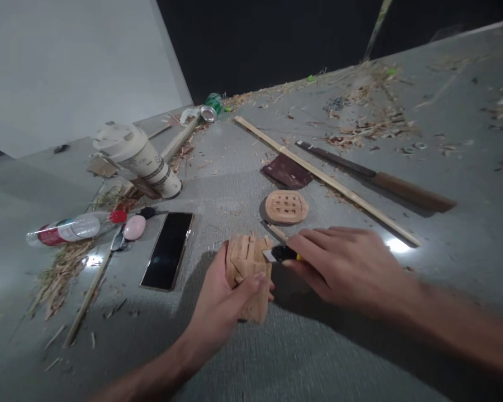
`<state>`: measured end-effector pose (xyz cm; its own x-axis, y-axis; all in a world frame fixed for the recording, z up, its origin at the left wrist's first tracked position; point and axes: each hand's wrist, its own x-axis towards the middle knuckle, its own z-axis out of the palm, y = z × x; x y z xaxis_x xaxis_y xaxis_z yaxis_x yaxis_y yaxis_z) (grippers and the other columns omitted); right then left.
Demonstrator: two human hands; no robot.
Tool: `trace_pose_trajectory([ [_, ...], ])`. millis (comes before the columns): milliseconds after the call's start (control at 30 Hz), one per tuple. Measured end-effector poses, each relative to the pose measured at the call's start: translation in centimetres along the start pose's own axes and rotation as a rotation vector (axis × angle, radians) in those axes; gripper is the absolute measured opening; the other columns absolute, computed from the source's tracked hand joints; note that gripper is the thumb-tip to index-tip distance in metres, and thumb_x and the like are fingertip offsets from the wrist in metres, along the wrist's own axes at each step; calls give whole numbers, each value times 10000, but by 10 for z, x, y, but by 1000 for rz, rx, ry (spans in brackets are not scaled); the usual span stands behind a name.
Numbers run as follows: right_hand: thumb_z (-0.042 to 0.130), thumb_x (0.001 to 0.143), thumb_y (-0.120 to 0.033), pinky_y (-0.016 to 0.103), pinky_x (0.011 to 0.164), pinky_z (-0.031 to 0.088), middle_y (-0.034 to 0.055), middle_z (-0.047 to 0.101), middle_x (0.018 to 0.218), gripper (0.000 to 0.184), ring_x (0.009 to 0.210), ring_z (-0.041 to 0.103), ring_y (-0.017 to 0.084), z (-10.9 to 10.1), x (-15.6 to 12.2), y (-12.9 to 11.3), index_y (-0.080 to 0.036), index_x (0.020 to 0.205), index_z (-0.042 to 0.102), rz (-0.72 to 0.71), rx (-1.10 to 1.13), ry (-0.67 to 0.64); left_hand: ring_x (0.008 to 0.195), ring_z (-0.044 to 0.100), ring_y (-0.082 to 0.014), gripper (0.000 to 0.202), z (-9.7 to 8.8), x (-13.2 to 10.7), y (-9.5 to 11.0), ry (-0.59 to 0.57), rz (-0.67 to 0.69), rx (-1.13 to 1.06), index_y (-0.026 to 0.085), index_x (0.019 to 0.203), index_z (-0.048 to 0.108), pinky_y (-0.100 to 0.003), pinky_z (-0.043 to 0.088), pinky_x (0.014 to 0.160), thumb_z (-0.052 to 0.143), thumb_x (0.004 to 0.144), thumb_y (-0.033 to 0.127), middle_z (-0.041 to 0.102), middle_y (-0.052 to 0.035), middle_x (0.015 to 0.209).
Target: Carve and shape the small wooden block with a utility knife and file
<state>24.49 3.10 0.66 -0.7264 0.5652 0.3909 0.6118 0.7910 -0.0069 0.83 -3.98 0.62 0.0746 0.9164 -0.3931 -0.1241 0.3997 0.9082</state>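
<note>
Just beyond the hands the way is crowded: a round woven bamboo disc (286, 206), a dark sandpaper sheet (286, 171) and a long bamboo strip (327, 180) running diagonally, with a big cleaver (377, 177) behind it. Left, a phone (167, 250), plastic bottle (73, 228) and toppled paper cup (136, 158) block passage. The grey floor (310, 352) nearest the person lies open.

A phone (166, 251), paper cup (138, 156), plastic bottle (69, 229) and long knife (377, 177) lie about.

Grey bench (243, 173) carried phone (166, 250), paper cup (140, 159) on its side, plastic bottle (69, 229), can (210, 108), long stick (327, 178), big knife (377, 177), round lattice disc (286, 206), scattered shavings (62, 271).
</note>
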Motion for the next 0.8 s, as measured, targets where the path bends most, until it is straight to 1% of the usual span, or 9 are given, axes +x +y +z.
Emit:
trace_pose_trajectory([
  [200, 570, 1128, -381, 365, 659, 367, 9, 746, 842, 246, 716, 713, 198, -3, 3, -6, -212, 963, 639, 28, -167, 92, 767, 780, -180, 536, 5, 4, 9, 49, 82, -10, 195, 1303, 570, -281, 667, 691, 889, 928, 404, 774, -29, 955],
  [300, 559, 1130, -386, 345, 624, 331, 31, 765, 856, 262, 700, 679, 184, -9, 7, 4, -209, 972, 670, 36, -171, 103, 742, 775, -192, 537, 7, -2, 8, 24, 43, -63, 197, 1323, 589, -289, 661, 668, 881, 925, 409, 777, -30, 908],
  [367, 491, 1150, -411, 338, 578, 248, 43, 726, 751, 341, 583, 570, 163, -19, 8, 27, -213, 954, 686, 219, -212, 98, 729, 775, -207, 547, 8, -10, 4, -59, -40, -77, 213, 1318, 605, -311, 663, 670, 892, 906, 431, 777, -33, 881],
  [433, 452, 1162, -464, 334, 553, 197, 6, 560, 547, 426, 442, 340, 114, -28, 7, 56, -201, 937, 698, 508, -267, 125, 787, 795, -223, 527, 8, -17, 1, -196, -134, -64, 223, 1226, 645, -327, 676, 695, 940, 853, 450, 780, -57, 978],
  [500, 456, 1157, -483, 326, 559, 240, 23, 561, 585, 436, 481, 355, 116, -32, 4, 79, -186, 972, 716, 691, -266, 202, 833, 802, -220, 454, 7, -20, 0, -164, -150, -27, 214, 1160, 652, -315, 674, 716, 912, 884, 465, 757, -58, 1015],
  [600, 427, 1139, -484, 309, 539, 239, 15, 567, 571, 459, 455, 393, 117, -20, -1, 76, -197, 869, 662, 540, -134, 108, 801, 794, -212, 515, 3, -15, 2, -45, -30, 20, 209, 1210, 592, -313, 678, 698, 917, 889, 448, 753, -44, 971],
  [667, 433, 1129, -504, 300, 550, 249, 30, 680, 694, 430, 515, 506, 137, -6, -3, 53, -213, 923, 674, 382, -53, 33, 771, 793, -211, 513, 1, -9, 4, -10, -8, 32, 203, 1224, 570, -308, 672, 670, 895, 912, 447, 761, -44, 948],
  [733, 423, 1150, -451, 309, 554, 239, 20, 683, 702, 388, 530, 545, 145, 3, -4, 28, -202, 974, 663, 167, 41, -4, 766, 800, -217, 506, 1, -5, 4, 8, -15, 60, 204, 1241, 562, -309, 668, 660, 878, 929, 446, 771, -42, 932],
  [800, 432, 1155, -371, 320, 566, 248, 10, 681, 713, 333, 553, 579, 144, 4, -3, 9, -202, 950, 632, 54, 115, -21, 787, 809, -225, 511, 1, -3, 3, 28, -20, 86, 206, 1252, 567, -318, 674, 678, 879, 925, 443, 782, -42, 944],
])
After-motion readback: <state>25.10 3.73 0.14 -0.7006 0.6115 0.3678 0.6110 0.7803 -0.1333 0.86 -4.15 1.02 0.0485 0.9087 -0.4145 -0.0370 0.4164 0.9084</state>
